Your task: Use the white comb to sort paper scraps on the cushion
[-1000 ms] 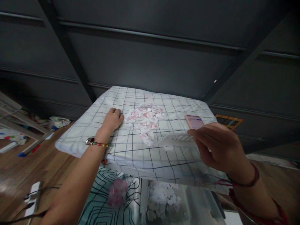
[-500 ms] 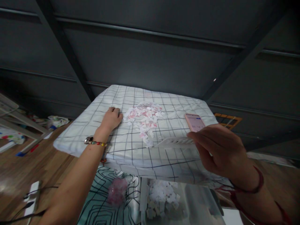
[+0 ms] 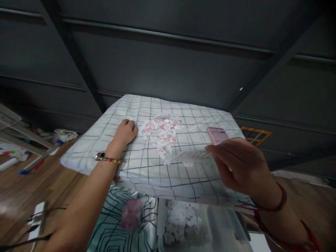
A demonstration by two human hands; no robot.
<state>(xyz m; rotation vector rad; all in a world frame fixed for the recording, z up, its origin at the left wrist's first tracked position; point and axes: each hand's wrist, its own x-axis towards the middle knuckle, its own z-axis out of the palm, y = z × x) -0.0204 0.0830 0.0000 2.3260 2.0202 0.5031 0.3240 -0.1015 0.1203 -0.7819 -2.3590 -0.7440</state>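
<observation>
- Resting left of the paper heap (image 3: pixel 164 129), my left hand (image 3: pixel 126 133) lies palm down, thumb apart from the fingers, apparently empty; I judge it steadies the checked cloth (image 3: pixel 147 161) beneath the heap.
- Right of the heap, my right hand (image 3: pixel 238 166) pinches a thin white strip (image 3: pixel 195 154) by one end, probably so its far tip reaches the heap's near edge; I cannot tell whether they touch.
- Farther right of the heap, the phone (image 3: pixel 215 134) lies face up, presumably to be readable.
- Nearer me than the heap, a clear bin (image 3: pixel 223 224) contains more scraps.
</observation>
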